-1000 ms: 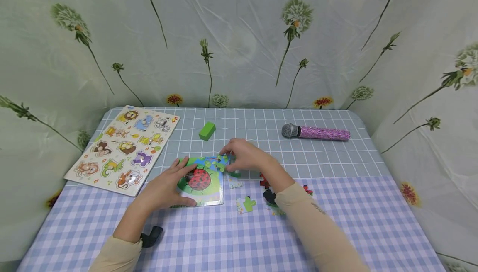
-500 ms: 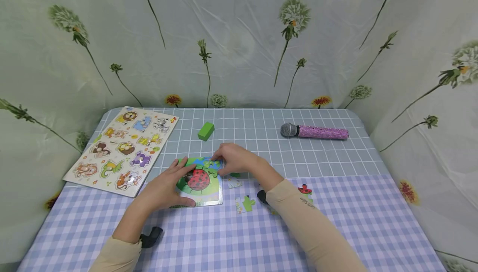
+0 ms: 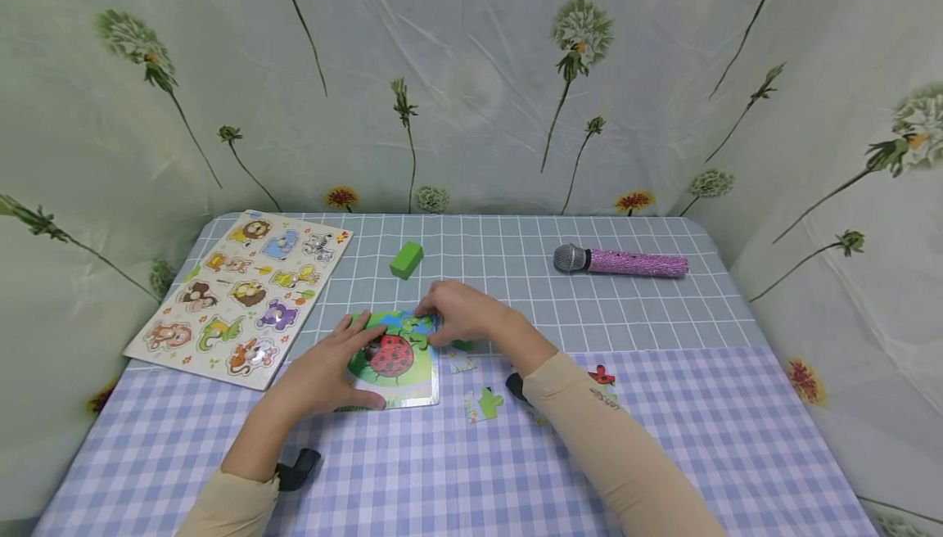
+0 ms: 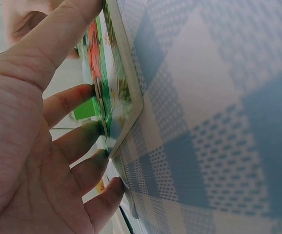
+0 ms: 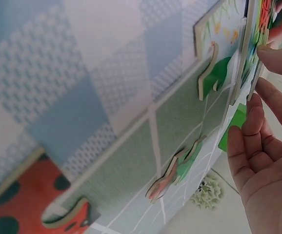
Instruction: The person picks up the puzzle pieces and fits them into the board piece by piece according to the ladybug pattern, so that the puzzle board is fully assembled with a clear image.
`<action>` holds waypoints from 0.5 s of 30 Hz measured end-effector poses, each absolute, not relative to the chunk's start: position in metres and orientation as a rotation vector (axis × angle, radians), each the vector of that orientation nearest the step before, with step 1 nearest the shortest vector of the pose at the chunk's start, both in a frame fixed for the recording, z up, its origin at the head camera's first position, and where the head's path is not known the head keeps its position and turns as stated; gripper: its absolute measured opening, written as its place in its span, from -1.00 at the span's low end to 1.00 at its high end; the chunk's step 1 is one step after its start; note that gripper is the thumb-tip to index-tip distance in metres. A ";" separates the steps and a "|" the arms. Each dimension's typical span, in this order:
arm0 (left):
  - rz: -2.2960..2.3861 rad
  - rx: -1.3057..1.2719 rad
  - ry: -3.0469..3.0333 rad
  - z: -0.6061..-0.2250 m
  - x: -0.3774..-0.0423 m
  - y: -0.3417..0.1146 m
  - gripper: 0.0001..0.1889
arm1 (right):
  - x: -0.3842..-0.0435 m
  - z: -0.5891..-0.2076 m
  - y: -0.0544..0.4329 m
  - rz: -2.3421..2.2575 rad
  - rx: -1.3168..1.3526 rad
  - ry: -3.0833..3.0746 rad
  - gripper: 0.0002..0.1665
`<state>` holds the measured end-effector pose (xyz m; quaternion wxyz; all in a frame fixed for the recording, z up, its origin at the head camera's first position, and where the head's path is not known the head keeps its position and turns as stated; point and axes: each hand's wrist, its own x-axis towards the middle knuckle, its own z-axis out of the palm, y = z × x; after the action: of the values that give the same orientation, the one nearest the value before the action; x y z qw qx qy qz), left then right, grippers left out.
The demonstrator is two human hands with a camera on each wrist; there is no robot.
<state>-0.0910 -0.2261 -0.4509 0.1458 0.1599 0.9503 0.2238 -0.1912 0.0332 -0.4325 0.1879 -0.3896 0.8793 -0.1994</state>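
A ladybug jigsaw puzzle in a shallow tray (image 3: 423,400) lies on the table in front of me. My left hand (image 3: 320,369) rests spread over its left side, fingertips on the picture and thumb near the bottom edge. At the upper right corner my right hand (image 3: 462,312) pinches a puzzle piece (image 5: 254,85) between thumb and index finger, right at the tray's edge. My fingers partly hide this piece in the head view. Loose puzzle pieces lie right of the tray: one with a green shape (image 3: 483,404), one with grass (image 3: 464,363), one with red (image 3: 602,374).
At the left lies an animal puzzle board (image 3: 214,362). A green block (image 3: 407,260) sits behind the tray, and a pink glittery microphone (image 3: 633,263) lies at the back right. Another red, black-spotted piece (image 5: 21,202) shows in the right wrist view.
My right hand has moved left and slightly nearer, onto the tray's upper right corner, then stayed nearly still. My left hand keeps its place on the puzzle.
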 end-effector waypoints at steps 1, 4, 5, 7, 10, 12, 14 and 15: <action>0.645 0.461 2.736 -0.451 -0.091 -0.226 0.26 | -0.191 -0.432 0.033 -0.564 -1.098 2.472 -0.47; 0.651 0.462 2.733 -0.451 -0.091 -0.226 0.26 | -0.192 -0.430 0.032 -0.560 -1.109 2.467 -0.48; 0.653 0.463 2.731 -0.451 -0.091 -0.226 0.26 | -0.193 -0.430 0.031 -0.551 -1.115 2.466 -0.48; 0.654 0.464 2.729 -0.452 -0.091 -0.227 0.26 | -0.194 -0.430 0.029 -0.532 -1.130 2.457 -0.50; 0.652 0.462 2.726 -0.452 -0.091 -0.227 0.26 | -0.196 -0.428 0.025 -0.507 -1.139 2.440 -0.52; 0.649 0.459 2.724 -0.452 -0.091 -0.227 0.26 | -0.197 -0.426 0.022 -0.490 -1.139 2.432 -0.54; 0.648 0.456 2.723 -0.452 -0.091 -0.227 0.26 | -0.198 -0.424 0.020 -0.468 -1.135 2.434 -0.55; 0.648 0.456 2.722 -0.452 -0.092 -0.227 0.26 | -0.198 -0.423 0.019 -0.460 -1.129 2.435 -0.55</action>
<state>-0.0915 -0.2271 -0.4523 0.1526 0.1588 0.9489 0.2259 -0.1981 0.0187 -0.4235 0.2077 -0.4057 0.8747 -0.1651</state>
